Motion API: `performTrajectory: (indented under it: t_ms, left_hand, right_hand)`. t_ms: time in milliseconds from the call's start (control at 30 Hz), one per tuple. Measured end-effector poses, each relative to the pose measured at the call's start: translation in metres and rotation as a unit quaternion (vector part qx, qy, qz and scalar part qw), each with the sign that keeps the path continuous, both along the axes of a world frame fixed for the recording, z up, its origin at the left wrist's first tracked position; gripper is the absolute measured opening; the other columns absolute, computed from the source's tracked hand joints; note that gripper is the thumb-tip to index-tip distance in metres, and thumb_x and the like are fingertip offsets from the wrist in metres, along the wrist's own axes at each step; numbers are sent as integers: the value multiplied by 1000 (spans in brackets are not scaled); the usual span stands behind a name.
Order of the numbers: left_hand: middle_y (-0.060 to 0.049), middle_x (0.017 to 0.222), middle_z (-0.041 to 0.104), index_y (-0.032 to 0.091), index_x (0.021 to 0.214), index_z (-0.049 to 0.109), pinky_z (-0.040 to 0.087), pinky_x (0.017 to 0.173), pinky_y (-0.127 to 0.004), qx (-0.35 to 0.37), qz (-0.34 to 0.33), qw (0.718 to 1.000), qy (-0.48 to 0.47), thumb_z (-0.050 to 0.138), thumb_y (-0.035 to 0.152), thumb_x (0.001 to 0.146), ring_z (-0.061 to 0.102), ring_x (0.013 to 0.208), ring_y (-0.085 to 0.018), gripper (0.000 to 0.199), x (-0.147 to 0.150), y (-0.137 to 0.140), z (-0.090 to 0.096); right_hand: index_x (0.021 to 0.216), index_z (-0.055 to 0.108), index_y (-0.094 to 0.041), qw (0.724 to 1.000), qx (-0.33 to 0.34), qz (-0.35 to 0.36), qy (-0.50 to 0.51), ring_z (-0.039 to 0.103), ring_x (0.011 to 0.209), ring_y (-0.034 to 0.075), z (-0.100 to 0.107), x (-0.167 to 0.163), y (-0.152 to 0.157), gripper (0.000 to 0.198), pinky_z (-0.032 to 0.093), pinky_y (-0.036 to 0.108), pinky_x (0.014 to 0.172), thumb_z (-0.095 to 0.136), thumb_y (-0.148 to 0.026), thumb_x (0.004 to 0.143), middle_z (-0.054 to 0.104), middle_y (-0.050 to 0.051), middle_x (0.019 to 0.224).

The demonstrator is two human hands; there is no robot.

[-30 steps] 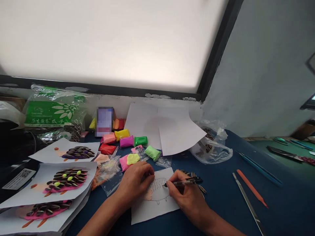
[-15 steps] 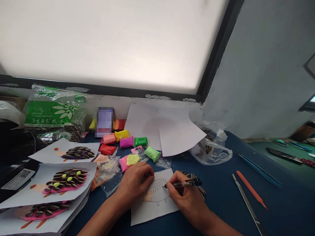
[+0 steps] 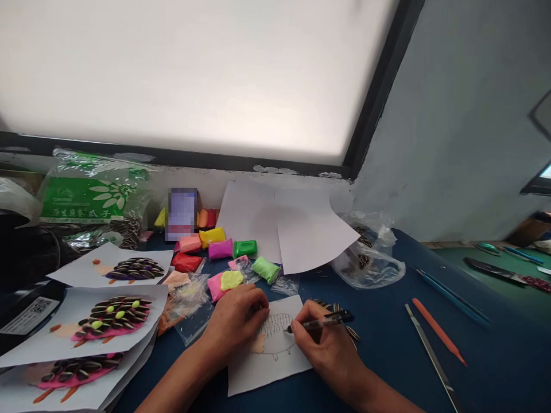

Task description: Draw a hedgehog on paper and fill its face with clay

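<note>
A white sheet of paper [image 3: 253, 376] lies on the dark blue table, bearing a pen drawing of a hedgehog [image 3: 278, 341] with short spine strokes and a flat peach patch at its left end. My left hand [image 3: 239, 312], fingers curled and thumb close to them, holds down the sheet's upper left part. In a writing grip, my right hand [image 3: 325, 350] is closed round a black pen [image 3: 329, 319]. The pen's tip touches or nearly touches the spines on the drawing's right part. Striped sunflower seeds [image 3: 352, 332] lie just behind my right hand, partly hidden.
Finished hedgehog pictures [image 3: 112, 318] with seed spines are stacked at left. Behind stand coloured clay packets [image 3: 221, 249], a bag of seeds [image 3: 86, 198], blank sheets [image 3: 310, 235] and a clear plastic bag [image 3: 379, 269]. Rightward lie an orange tool [image 3: 439, 331], a metal blade [image 3: 430, 355] and a blue tool [image 3: 454, 295].
The pen tip has shifted slightly left and down over the spines, with the pen lying a little flatter. My left hand keeps its place on the sheet.
</note>
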State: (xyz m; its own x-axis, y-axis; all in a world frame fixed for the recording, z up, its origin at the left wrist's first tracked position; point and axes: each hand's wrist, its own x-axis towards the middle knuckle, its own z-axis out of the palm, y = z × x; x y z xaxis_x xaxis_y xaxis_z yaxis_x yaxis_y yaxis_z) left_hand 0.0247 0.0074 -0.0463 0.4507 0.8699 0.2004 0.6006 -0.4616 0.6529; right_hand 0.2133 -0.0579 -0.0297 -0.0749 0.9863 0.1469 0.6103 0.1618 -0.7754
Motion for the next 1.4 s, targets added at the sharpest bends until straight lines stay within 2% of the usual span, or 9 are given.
performTrajectory:
  t_ms: [167, 600, 967, 1400]
  left_hand:
    - [-1, 74, 59, 19, 74, 62, 35, 64, -26, 0, -2, 1000, -2, 54, 20, 80, 53, 71, -16, 10, 1, 1, 0]
    - [-1, 73, 59, 19, 74, 62, 35, 64, -27, -3, -3, 1000, 2, 54, 21, 80, 53, 71, -16, 10, 1, 2, 0]
    - [-2, 75, 60, 19, 74, 61, 36, 64, -27, -5, 1, 1000, 6, 53, 22, 81, 54, 72, -17, 11, 1, 0, 3]
    - [-2, 74, 60, 20, 74, 62, 36, 63, -27, -2, -1, 1000, 4, 52, 24, 81, 53, 71, -16, 13, 1, 0, 2]
  right_hand:
    - [64, 45, -21, 998, 41, -44, -17, 51, 57, 14, 2, 0, 0, 23, 39, 23, 54, 48, -29, 86, 50, -3, 60]
    - [69, 49, -20, 1000, 11, -23, -10, 52, 59, 13, 0, 0, 1, 21, 39, 23, 56, 48, -30, 87, 51, -3, 64]
    - [70, 45, -21, 1000, -16, -19, -6, 49, 59, 14, -1, 1, 1, 21, 36, 24, 54, 47, -32, 88, 48, -3, 64]
    - [67, 46, -21, 1000, 1, -14, -14, 48, 58, 13, -1, 1, 0, 21, 37, 23, 53, 48, -29, 86, 48, -3, 63]
